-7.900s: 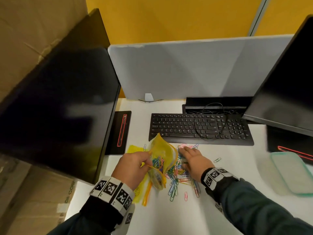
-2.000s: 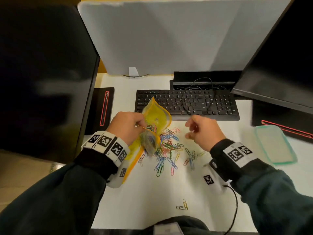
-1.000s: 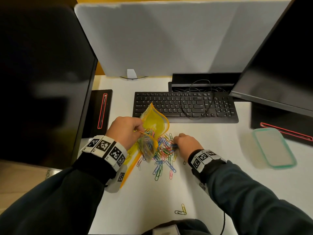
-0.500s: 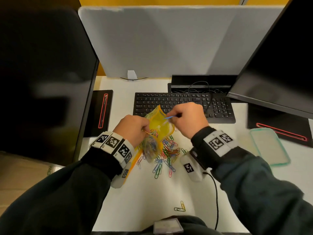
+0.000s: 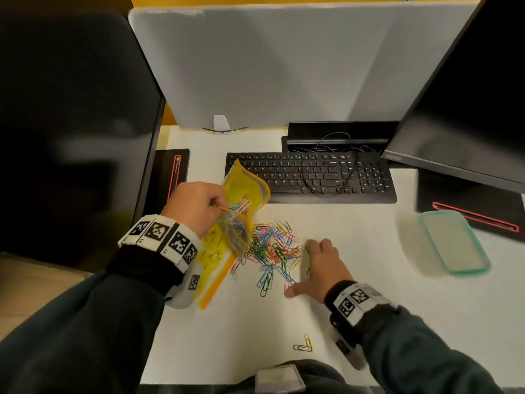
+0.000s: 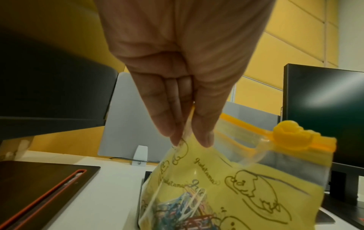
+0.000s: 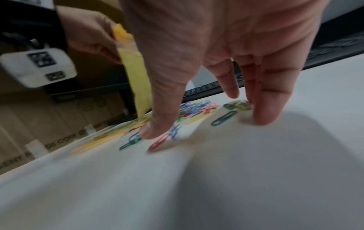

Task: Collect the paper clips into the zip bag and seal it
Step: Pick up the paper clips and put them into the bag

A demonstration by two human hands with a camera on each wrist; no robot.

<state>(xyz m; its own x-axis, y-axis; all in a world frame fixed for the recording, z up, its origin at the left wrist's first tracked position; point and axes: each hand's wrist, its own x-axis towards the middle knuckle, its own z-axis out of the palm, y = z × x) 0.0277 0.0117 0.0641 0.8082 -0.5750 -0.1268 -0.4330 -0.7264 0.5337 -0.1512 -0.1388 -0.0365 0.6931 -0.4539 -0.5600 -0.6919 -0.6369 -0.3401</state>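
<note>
My left hand [image 5: 196,207] pinches one lip of the yellow zip bag [image 5: 244,194] and holds it up above the white desk [image 5: 227,336], mouth gaping. Coloured clips show inside the zip bag [image 6: 226,179], and its yellow slider [image 6: 284,135] sits at the far end of the track. A pile of coloured paper clips [image 5: 272,248] lies on the desk just right of the bag. My right hand [image 5: 315,268] lies low over the pile's right edge, fingers straight and spread, fingertips [image 7: 263,115] on the desk among loose paper clips [image 7: 223,118]. Two stray clips [image 5: 304,345] lie near the front edge.
A black keyboard [image 5: 309,177] with a looped cable lies behind the pile. Dark monitors stand at left [image 5: 71,123] and right [image 5: 468,95]. A teal-rimmed lid [image 5: 454,241] lies at right. Another flat yellow bag [image 5: 213,268] lies under my left wrist. A grey divider [image 5: 284,61] closes the back.
My right hand has left the bag's mouth, where it held a blue clip, and come down to the right edge of the pile with fingers spread. The left hand still holds the bag up.
</note>
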